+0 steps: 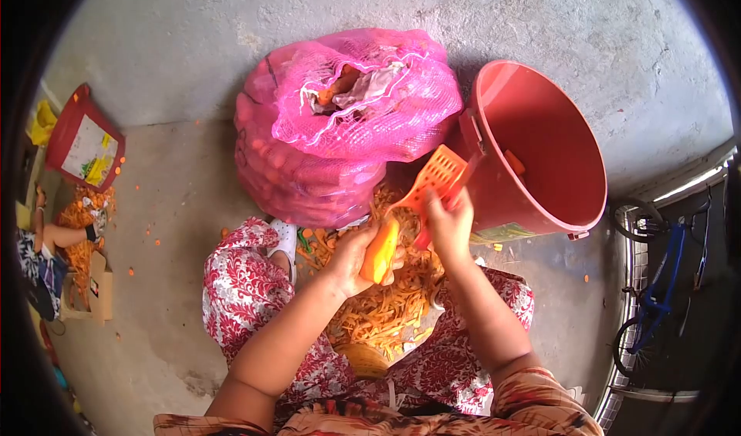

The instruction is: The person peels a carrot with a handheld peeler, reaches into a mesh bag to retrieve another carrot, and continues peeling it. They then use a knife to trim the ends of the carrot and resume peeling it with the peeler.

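Forearms [287, 339] inward, your left hand [347, 260] clasps the carrot [380, 252] over peelings [382, 312], short of the floor's [174, 204] far edge; your right hand [452, 224] pinches the slotted peeler [438, 172]: stroke clear of left fingertips.

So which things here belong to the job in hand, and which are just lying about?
Job in hand, it seems:
carrot, in left hand
slotted tool, in right hand
orange peelings
pink mesh sack
large red bucket

Probably just lying about:
blue bicycle
cardboard box
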A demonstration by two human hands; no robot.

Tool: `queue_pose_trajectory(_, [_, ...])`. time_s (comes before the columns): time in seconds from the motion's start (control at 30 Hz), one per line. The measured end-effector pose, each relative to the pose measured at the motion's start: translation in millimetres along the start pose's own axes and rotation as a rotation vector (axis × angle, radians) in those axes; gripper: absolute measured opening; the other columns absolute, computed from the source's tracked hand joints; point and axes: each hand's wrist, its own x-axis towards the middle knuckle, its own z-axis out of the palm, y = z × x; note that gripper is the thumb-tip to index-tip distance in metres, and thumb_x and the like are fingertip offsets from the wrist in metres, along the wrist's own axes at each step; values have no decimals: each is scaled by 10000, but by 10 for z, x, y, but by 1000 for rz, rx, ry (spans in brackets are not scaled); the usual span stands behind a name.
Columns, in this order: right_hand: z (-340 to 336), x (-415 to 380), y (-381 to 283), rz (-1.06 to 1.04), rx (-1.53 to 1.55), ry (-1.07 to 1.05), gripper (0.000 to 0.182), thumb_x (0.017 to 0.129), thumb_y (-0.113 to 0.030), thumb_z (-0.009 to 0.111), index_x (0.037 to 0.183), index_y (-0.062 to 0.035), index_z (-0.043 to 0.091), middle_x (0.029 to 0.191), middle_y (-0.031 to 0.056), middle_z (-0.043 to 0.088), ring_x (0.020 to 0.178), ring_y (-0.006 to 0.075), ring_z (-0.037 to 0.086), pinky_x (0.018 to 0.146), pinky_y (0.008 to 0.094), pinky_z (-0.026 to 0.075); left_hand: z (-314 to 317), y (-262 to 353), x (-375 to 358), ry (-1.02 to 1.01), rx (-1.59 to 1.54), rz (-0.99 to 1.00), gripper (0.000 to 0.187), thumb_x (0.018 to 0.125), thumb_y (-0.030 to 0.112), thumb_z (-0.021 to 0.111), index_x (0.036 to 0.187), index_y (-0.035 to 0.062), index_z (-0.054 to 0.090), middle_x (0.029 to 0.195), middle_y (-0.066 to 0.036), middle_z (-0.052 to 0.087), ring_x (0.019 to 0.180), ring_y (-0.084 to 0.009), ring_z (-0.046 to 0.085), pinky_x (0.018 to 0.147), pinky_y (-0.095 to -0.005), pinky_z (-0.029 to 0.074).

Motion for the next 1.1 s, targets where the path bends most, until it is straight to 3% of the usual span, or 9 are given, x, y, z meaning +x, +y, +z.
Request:
queue_pose_trajectory(0.07, [-112, 215, 104, -69, -89, 226, 95, 781, -32, 521, 862, -10, 477, 723, 24, 543, 570, 65, 490, 504, 194, 409, 13, 1, 4, -22, 14, -28, 361, 835, 436, 383, 916, 99, 485, 786, -43, 470, 710, -154, 467, 477, -268, 401])
queue_pose_trajectory(0.13, [-204, 334, 132, -43, -31, 258, 103, 777, -50, 529, 857, -13, 475, 726, 26, 541, 560, 65, 489, 481, 198, 404, 20, -2, -5, 8, 48, 13, 388, 834, 468, 375, 912, 102, 479, 775, -37, 440, 706, -149, 439, 479, -261, 396])
queue_pose_trajectory(0.53, [-18, -160, -32, -100, 89, -231, 222, 799, -103, 557, 971, -6, 458, 806, 40, 562, 674, 81, 535, 601, 218, 443, 12, 83, -11, 228, 144, 171, 365, 801, 466, 461, 925, 125, 494, 726, -42, 520, 591, -192, 526, 448, -288, 429])
queue_pose_trajectory(0.57, [-55, -193, -42, 35, 20, -333, 230, 800, -91, 553, 989, -6, 453, 844, 36, 558, 732, 78, 531, 640, 217, 440, 39, 92, -21, 216, 153, 182, 365, 800, 467, 462, 928, 127, 494, 714, -50, 524, 572, -198, 529, 449, -291, 431])
queue_pose_trajectory(0.6, [-31, -201, 4, -87, -14, -326, 223, 806, -78, 540, 998, -9, 451, 863, 36, 555, 761, 74, 526, 646, 209, 438, 33, 97, -20, 210, 151, 157, 360, 800, 462, 465, 932, 128, 493, 711, -57, 528, 563, -201, 532, 453, -291, 435])
queue_pose_trajectory(0.7, [-10, 7, 107, -83, 22, -15, 191, 805, -46, 529, 978, -7, 458, 837, 40, 555, 727, 73, 529, 621, 208, 444, 26, 90, -9, 203, 160, 122, 354, 802, 449, 472, 940, 123, 489, 709, -74, 537, 555, -203, 540, 466, -291, 444])
queue_pose_trajectory(0.8, [-157, 143, 38, 70, 22, 122, 177, 807, -58, 533, 960, -9, 459, 810, 40, 558, 659, 92, 542, 597, 208, 456, 53, 80, 1, 215, 201, 157, 363, 800, 435, 484, 942, 101, 483, 721, -81, 542, 582, -194, 546, 475, -288, 450])
queue_pose_trajectory(0.97, [-113, 38, 49, -105, 44, -26, 226, 814, -90, 530, 1001, 8, 451, 858, 45, 559, 767, 88, 519, 681, 222, 434, 55, 109, -19, 240, 293, 164, 339, 794, 364, 520, 946, 66, 469, 741, -72, 543, 615, -169, 546, 482, -279, 453])
queue_pose_trajectory(1.1, [-158, 72, 90, -58, -38, -24, 199, 798, -66, 530, 969, 13, 466, 840, 39, 564, 729, 79, 514, 659, 217, 428, 68, 146, -32, 258, 589, 210, 334, 741, 178, 601, 1003, 38, 449, 809, -54, 542, 654, -134, 542, 498, -269, 452])
